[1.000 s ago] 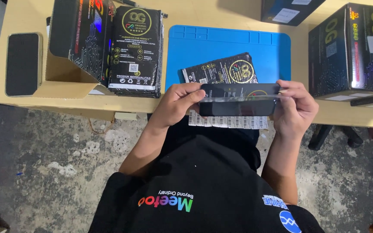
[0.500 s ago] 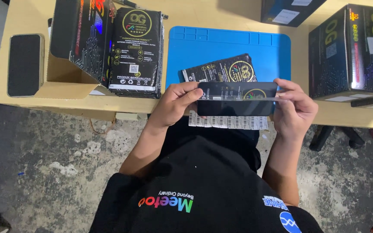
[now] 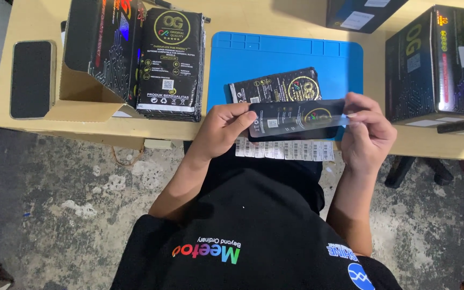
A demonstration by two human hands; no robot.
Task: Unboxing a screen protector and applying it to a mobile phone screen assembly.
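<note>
Item: glossy black rectangular panel (image 3: 296, 120), held level over the tabletop's (image 3: 243, 21) near edge, left hand (image 3: 222, 129) and right hand (image 3: 369, 134) each pinching one end. Beneath it: white label strip (image 3: 285, 150) overhanging that edge; beyond, black packet (image 3: 277, 86) on blue mat (image 3: 285, 53). Mat's far half lies bare; open carton (image 3: 89, 59) toward the left edge, black boxes (image 3: 436, 64) at the right.

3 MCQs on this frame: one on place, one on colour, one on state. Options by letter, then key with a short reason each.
1. Where does the black pouch that nobody holds lie?
A. on the blue mat
B. on the floor
C. inside the open carton

2. What colour is the mat?
A. green
B. blue
C. red

3. How is the dark flat panel held?
A. by one hand only
B. it lies untouched on the table
C. by both hands, one at each end

Key: 1 A, the pouch rests on the mat beyond the hands. 2 B, the mat is plainly blue. 3 C, the left hand and the right hand grip opposite ends.
</note>
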